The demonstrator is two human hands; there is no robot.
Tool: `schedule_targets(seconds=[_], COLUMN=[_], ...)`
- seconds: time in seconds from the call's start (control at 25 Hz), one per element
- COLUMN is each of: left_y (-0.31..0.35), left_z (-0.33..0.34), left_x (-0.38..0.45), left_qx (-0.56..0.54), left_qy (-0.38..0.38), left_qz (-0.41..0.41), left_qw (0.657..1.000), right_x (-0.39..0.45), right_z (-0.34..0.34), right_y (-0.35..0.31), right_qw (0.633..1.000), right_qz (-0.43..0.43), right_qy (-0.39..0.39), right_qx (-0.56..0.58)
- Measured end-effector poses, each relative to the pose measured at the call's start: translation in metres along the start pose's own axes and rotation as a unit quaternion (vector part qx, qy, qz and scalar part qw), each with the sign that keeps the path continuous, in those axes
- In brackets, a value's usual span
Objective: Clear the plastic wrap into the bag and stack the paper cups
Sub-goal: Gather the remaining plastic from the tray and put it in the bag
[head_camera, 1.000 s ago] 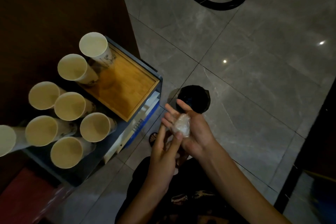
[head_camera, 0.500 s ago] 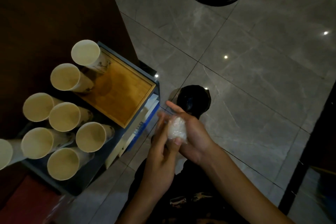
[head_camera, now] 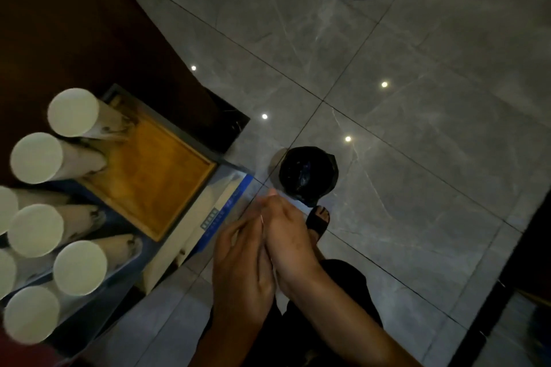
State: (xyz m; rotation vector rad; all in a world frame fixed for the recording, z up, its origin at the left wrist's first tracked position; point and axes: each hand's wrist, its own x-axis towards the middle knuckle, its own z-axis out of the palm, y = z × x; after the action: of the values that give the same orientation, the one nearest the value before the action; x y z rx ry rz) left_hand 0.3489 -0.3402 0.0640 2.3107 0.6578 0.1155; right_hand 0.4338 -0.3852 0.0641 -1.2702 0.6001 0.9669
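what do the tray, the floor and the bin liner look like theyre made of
The tray looks like wood or bamboo: warm amber, matte, with faint grain and a raised rim. The floor seems to be polished grey stone or marble-look tile: pale veins, dark grout lines, ceiling lights mirrored in it. The bin liner looks like thin black plastic: crinkled and glossy.

Eight paper cups stand upright at nine o'clock: one (head_camera: 73, 112) and another (head_camera: 36, 157) on the wooden tray (head_camera: 167, 179), a third (head_camera: 6, 209) cut by the edge, a fourth (head_camera: 35, 230), a fifth (head_camera: 80, 267), a sixth (head_camera: 6, 272) cut off too, and a seventh (head_camera: 31, 314); the eighth is hidden. One tray. One black bag (head_camera: 307, 175) at twelve o'clock. Two hands, left hand (head_camera: 241, 265) and right hand (head_camera: 290, 241), pressed together. One sandalled foot (head_camera: 319, 219). Four light spots on the floor (head_camera: 417, 158).
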Motion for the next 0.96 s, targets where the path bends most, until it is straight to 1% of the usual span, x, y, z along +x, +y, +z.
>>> schedule_targets(seconds=[0.08,0.16,0.24,0.32,0.4,0.44,0.48,0.56,0.6,0.68,0.76,0.84,0.96], left_y=[0.001,0.003,0.0,-0.007,-0.016,-0.022,-0.03,-0.048,-0.06,-0.081,-0.099,-0.113,-0.132], left_z=[0.022,0.048,0.08,0.114,0.142,0.155,0.169,0.191,0.203,0.225,0.243,0.258,0.282], left_x=[0.013,0.024,0.032,0.038,0.045,0.049,0.053,0.062,0.066,0.074,0.079,0.084,0.1], left_qx=[0.056,0.089,0.069,0.036,-0.025,-0.059,-0.084,-0.106,-0.11,-0.104,-0.091,-0.068,-0.049], left_qy=[-0.029,-0.082,-0.136,-0.218,-0.286,-0.297,-0.289,-0.261,-0.259,-0.279,-0.301,-0.301,-0.299], left_qz=[0.006,0.021,0.055,0.07,0.013,-0.025,-0.054,-0.091,-0.103,-0.116,-0.111,-0.106,-0.119], left_qw=[0.998,0.992,0.987,0.973,0.958,0.953,0.952,0.955,0.954,0.948,0.943,0.945,0.946], right_x=[0.019,0.043,0.067,0.09,0.111,0.123,0.138,0.169,0.186,0.217,0.243,0.267,0.301], right_z=[-0.018,-0.04,-0.069,-0.1,-0.125,-0.134,-0.14,-0.144,-0.146,-0.151,-0.156,-0.161,-0.167], right_y=[-0.004,-0.005,-0.001,0.007,0.016,0.021,0.025,0.029,0.031,0.034,0.037,0.045,0.061], right_qw=[0.999,0.995,0.987,0.978,0.967,0.959,0.951,0.945,0.943,0.937,0.919,0.905,0.905], right_qz=[-0.012,-0.018,-0.005,0.018,0.03,0.026,0.018,0.0,-0.002,-0.01,-0.035,-0.042,-0.029], right_qy=[0.023,0.077,0.142,0.186,0.22,0.228,0.228,0.2,0.188,0.181,0.167,0.142,0.141], right_qx=[-0.028,-0.059,-0.074,-0.088,-0.127,-0.168,-0.208,-0.259,-0.275,-0.299,-0.357,-0.399,-0.4])
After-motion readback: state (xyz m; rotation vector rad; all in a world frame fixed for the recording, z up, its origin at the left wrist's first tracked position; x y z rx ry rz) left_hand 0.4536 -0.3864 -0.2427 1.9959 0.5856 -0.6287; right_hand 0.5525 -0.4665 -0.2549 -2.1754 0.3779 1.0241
